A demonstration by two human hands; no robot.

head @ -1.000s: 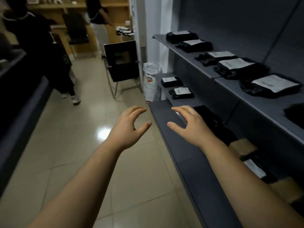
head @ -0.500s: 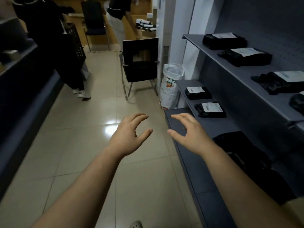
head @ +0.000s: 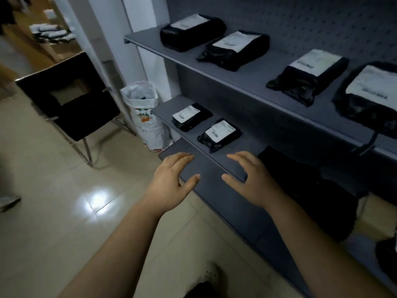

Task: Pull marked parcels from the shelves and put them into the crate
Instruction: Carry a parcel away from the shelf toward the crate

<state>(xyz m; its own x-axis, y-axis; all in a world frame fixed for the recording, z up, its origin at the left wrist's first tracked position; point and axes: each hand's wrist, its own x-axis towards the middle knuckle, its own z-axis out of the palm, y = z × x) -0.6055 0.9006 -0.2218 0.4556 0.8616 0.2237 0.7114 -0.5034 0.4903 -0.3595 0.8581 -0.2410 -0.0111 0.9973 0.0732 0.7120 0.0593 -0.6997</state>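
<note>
Both of my hands are out in front at mid-frame, apart from each other and holding nothing. My left hand (head: pixel 171 183) has its fingers straight and loosely spread, with the thumb out to the right. My right hand (head: pixel 252 181) mirrors it, fingers splayed and slightly bent, thumb pointing left. They hang over the front of the bottom shelf (head: pixel 214 190). I can't tell from this view whether any fingertip touches it.

The labelled parcels lie on the grey shelving that fills the right half of the frame. On the top shelf (head: pixel 247 82) four black parcels with white labels run from upper centre to the right edge:
- the first parcel (head: pixel 191 32)
- the second parcel (head: pixel 234 50)
- the third parcel (head: pixel 309 76)
- the fourth parcel (head: pixel 369 97), partly cut off by the frame

The middle shelf (head: pixel 247 145) carries two smaller ones. The small parcel (head: pixel 191 117) sits further back, and the nearer small parcel (head: pixel 219 134) is just above my right hand in the frame. The label print is too blurred for me to read.

On the bottom shelf, right of my right hand, lies a black bundle (head: pixel 311 190) with no label showing. A tan box (head: pixel 376 218) sits beyond it at the right edge.

Left of the shelving, a white woven sack (head: pixel 146 117) stands on the tiled floor (head: pixel 53 211) against the shelf end. A black chair (head: pixel 73 97) stands at upper left.
</note>
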